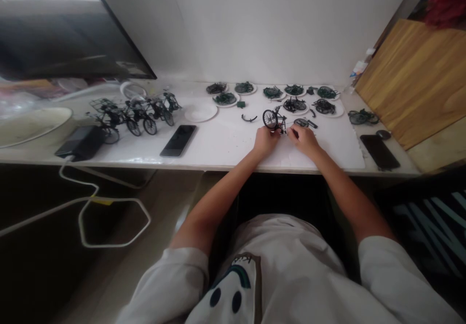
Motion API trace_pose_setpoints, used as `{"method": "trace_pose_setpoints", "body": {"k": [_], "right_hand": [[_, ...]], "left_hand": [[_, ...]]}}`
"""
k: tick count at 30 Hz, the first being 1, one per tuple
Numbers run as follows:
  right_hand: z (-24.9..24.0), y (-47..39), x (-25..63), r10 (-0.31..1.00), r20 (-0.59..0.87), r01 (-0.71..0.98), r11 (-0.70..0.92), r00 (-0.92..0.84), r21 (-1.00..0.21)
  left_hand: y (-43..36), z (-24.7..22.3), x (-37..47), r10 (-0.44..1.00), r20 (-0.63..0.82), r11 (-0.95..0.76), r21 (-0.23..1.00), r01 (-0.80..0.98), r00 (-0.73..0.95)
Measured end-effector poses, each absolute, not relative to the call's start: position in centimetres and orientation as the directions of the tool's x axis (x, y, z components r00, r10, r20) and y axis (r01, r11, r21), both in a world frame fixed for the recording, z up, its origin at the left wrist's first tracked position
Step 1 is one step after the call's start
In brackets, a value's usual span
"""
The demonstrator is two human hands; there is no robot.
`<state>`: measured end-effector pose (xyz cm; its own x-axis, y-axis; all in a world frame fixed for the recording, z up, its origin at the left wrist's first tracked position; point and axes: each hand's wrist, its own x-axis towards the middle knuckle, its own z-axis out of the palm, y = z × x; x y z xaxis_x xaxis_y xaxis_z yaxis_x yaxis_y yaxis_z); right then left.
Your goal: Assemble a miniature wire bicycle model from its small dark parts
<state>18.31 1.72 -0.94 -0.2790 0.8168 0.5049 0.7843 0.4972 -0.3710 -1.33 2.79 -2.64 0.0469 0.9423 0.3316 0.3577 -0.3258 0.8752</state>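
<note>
A partly built miniature bicycle, black with one spoked wheel fitted at its left, is held up just above the white table sheet. My left hand grips it from below, fingers closed round its lower part. Close at its right side, my right hand has its fingers pinched together; whatever they hold is too small to make out. Behind the right hand lie a loose wheel and a small dark part. A curved mudguard-like piece rests to the left of the bicycle.
Several white plates of dark bicycle parts line the back. An unloaded plate and a phone lie left, near several assembled miniature bicycles and a black power adapter. Another phone lies right, beside a wooden board.
</note>
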Motion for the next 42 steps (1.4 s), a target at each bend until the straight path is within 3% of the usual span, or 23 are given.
{"method": "trace_pose_setpoints", "body": {"k": [42], "right_hand": [[-1.11,1.99,18.43,0.841,0.448,0.77,0.494,-0.305,-0.404]], "left_hand": [[2.84,-2.59,-1.44,0.941,0.332,-0.33,0.843,0.424,0.071]]}}
